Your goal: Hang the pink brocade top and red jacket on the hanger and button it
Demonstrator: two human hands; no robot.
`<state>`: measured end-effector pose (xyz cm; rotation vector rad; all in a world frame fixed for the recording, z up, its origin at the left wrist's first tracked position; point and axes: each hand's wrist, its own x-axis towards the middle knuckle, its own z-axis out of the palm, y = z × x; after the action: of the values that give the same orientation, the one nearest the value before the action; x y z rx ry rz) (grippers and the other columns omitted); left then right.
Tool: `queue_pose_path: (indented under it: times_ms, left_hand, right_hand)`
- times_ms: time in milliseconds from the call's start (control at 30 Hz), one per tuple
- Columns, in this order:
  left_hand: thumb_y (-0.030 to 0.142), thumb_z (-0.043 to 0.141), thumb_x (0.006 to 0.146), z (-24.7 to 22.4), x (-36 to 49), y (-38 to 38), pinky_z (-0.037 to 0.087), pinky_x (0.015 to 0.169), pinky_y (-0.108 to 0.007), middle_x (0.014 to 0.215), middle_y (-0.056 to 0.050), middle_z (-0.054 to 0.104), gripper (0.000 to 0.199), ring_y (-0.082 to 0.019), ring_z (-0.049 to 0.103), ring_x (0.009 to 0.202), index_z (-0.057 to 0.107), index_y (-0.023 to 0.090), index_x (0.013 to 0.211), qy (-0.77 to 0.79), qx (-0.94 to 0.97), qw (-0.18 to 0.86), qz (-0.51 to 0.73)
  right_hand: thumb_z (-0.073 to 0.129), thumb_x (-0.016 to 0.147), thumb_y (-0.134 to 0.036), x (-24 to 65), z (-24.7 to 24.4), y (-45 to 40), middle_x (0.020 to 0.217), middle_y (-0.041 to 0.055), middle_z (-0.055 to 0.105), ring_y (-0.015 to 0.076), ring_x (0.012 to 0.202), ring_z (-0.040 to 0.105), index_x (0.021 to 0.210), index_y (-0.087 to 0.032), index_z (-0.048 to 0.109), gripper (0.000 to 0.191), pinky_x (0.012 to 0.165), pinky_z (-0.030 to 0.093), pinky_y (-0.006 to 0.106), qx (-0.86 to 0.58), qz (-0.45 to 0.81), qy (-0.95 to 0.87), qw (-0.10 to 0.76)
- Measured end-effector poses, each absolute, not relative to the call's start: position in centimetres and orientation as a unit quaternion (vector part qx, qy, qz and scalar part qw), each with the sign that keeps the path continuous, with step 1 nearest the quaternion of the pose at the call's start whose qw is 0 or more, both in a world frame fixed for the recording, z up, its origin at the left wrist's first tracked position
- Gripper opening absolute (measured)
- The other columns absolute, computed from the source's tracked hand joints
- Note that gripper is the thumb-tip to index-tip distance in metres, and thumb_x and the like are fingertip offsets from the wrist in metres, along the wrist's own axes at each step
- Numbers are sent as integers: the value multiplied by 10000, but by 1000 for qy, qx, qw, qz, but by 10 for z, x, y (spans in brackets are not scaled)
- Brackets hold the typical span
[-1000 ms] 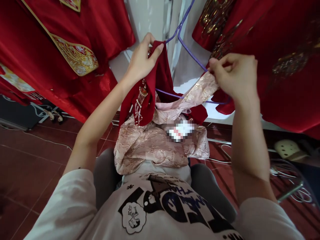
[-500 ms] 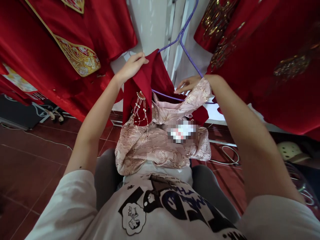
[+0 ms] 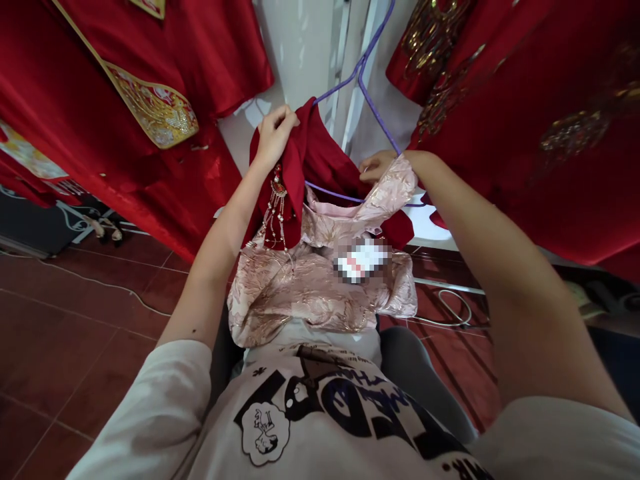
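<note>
A red garment (image 3: 325,147) with a beaded tassel (image 3: 279,200) hangs on a purple hanger (image 3: 375,100) in front of me. My left hand (image 3: 277,130) is closed on the red cloth at its left shoulder. Pink brocade cloth (image 3: 300,293) with a gold pattern lies over my lap, and its upper part reaches up to my right wrist. Behind that pink edge, my right hand (image 3: 379,165) has its fingers curled beside the red cloth, inside the hanger's right arm. What those fingers pinch is hidden. A blurred-out phone-like object (image 3: 361,260) rests on the pink cloth.
Red embroidered garments (image 3: 210,60) hang at the left, and more with gold sequins (image 3: 500,167) at the right. White rack posts (image 3: 345,67) stand behind the hanger. A cable (image 3: 457,313) and a pair of shoes (image 3: 107,230) lie on the red tiled floor (image 3: 100,347).
My left hand has shifted slightly right, gathering the red cloth more tightly. The stretched fingers of my right hand have curled in. The view has moved a little.
</note>
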<state>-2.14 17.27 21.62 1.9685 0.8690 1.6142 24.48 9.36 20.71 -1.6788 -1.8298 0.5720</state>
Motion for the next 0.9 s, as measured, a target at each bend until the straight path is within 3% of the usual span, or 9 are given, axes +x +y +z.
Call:
queue_pose_path:
  times_ms: [133, 267, 400, 500, 600, 667, 800, 900]
  left_hand:
    - [413, 647, 892, 208, -21, 182, 456, 786, -350, 633, 33, 594, 413, -168, 531, 739, 444, 278, 559, 304, 722, 202, 587]
    - [294, 633, 923, 209, -22, 182, 442, 788, -316, 633, 36, 564, 409, -143, 508, 728, 435, 255, 566, 308, 722, 190, 590]
    - [243, 616, 918, 211, -22, 179, 446, 757, -309, 615, 34, 524, 401, -136, 481, 704, 417, 251, 571, 317, 729, 178, 580]
    - [202, 654, 842, 214, -20, 173, 440, 719, -328, 586, 29, 469, 434, -154, 466, 661, 349, 258, 539, 336, 719, 150, 590]
    - [163, 675, 769, 219, -16, 165, 426, 698, -339, 573, 23, 440, 448, -175, 481, 659, 313, 258, 522, 368, 702, 131, 595]
    - [151, 662, 757, 222, -13, 157, 408, 688, -342, 568, 24, 419, 441, -177, 476, 647, 302, 256, 524, 381, 699, 122, 593]
    - [137, 655, 783, 226, -7, 142, 386, 745, -326, 575, 43, 371, 452, -142, 412, 633, 274, 239, 565, 416, 699, 77, 577]
    - [113, 660, 815, 225, -1, 134, 359, 852, -337, 612, 49, 355, 478, -118, 395, 665, 254, 223, 587, 464, 690, 38, 554]
  right_hand:
    - [543, 907, -282, 252, 214, 95, 815, 43, 685, 123, 914, 661, 666, -45, 566, 338, 858, 438, 263, -676, 185, -678, 222]
    - [415, 953, -518, 251, 222, 92, 1076, 167, 689, 202, 1146, 631, 926, -36, 594, 515, 949, 416, 319, -683, 73, -670, 282]
    - [654, 725, -668, 252, 223, 92, 1169, 202, 673, 233, 1175, 611, 1113, -25, 591, 753, 971, 420, 349, -670, 7, -684, 290]
    - [774, 725, -500, 256, 229, 85, 1184, 176, 678, 212, 1132, 620, 1179, -57, 621, 652, 941, 433, 331, -670, -30, -690, 271]
    - [679, 831, -173, 262, 240, 67, 1171, 148, 676, 155, 1037, 625, 1170, -94, 653, 350, 855, 442, 272, -677, -61, -670, 300]
    - [632, 783, -51, 269, 245, 51, 1172, 159, 671, 152, 996, 622, 1106, -98, 689, 332, 828, 451, 260, -679, -79, -651, 330]
    - [603, 707, 40, 294, 249, 22, 1077, 158, 728, 168, 924, 666, 1064, -86, 736, 401, 805, 493, 256, -707, -75, -612, 345]
    - [575, 761, 3, 316, 249, 6, 1064, 154, 751, 196, 973, 705, 1079, -88, 752, 375, 911, 504, 294, -754, -104, -551, 342]
